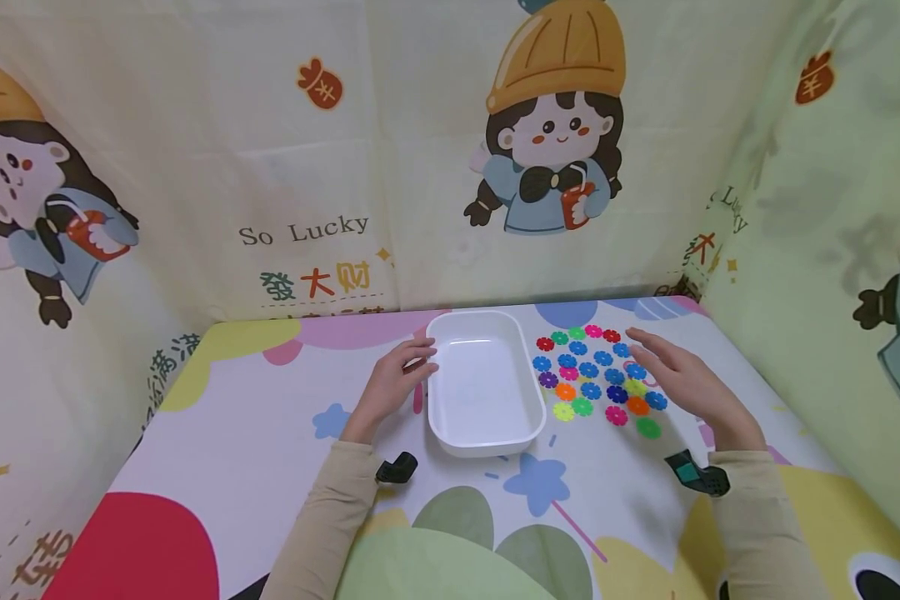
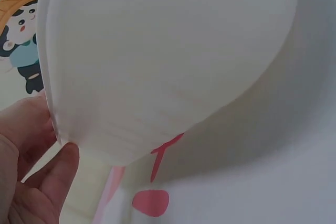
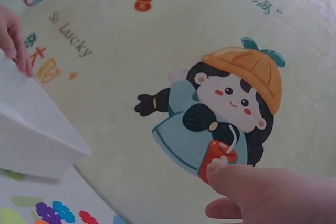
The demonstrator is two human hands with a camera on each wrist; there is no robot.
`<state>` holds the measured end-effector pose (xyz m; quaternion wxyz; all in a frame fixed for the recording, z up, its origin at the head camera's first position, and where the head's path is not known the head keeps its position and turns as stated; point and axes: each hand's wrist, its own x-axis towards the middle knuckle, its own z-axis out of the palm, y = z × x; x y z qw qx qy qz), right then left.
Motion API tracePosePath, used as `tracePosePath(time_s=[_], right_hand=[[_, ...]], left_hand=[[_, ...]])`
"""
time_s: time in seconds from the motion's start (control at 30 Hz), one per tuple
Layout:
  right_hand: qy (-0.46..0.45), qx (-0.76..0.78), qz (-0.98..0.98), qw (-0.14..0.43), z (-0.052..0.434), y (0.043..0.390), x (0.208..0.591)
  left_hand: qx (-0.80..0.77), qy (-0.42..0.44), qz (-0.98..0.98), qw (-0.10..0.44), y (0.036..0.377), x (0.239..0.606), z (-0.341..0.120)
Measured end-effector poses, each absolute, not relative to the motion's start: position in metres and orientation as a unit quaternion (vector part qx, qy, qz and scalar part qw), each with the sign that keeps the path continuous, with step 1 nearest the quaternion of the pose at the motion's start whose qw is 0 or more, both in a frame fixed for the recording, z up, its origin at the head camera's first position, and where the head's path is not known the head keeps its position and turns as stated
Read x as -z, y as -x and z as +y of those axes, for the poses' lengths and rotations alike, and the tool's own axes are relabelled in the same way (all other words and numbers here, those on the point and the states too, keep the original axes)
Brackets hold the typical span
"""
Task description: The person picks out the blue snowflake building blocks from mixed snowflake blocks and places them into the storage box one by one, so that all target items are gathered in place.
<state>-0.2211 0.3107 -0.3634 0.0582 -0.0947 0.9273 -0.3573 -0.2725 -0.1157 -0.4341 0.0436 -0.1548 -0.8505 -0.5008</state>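
Observation:
A white rectangular tray (image 1: 486, 392) with rounded corners stands near the middle of the table, nothing inside it. My left hand (image 1: 394, 385) pinches its left rim; the left wrist view shows thumb and fingertips (image 2: 65, 161) on either side of the tray's edge (image 2: 47, 77). Just right of the tray lie many small flower-shaped plastic discs (image 1: 588, 370) in blue, pink, green, orange, red and purple, spread out in a loose patch. Over the right side of that patch hovers my right hand (image 1: 692, 385), fingers extended and holding nothing.
The table (image 1: 270, 442) wears a cloth printed with coloured shapes. A patterned curtain (image 1: 420, 167) rises behind its back edge, and another fabric wall (image 1: 817, 250) stands on the right. Each wrist carries a small black camera (image 1: 397, 468).

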Motion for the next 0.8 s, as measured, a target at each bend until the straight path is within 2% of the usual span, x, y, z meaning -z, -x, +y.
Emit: tracePosePath(time_s=[0.4, 0.6, 0.8], right_hand=[[0.059, 0.362, 0.929, 0.057, 0.319, 0.227, 0.374], [0.027, 0.367, 0.929, 0.03, 0.329, 0.229, 0.381], [0.013, 0.356, 0.934, 0.04, 0.339, 0.231, 0.394]], left_hand=[[0.552, 0.096, -0.827, 0.038, 0.271, 0.438, -0.111], [0.552, 0.095, -0.828, 0.029, 0.27, 0.437, -0.111], [0.553, 0.108, -0.825, 0.026, 0.269, 0.436, -0.112]])
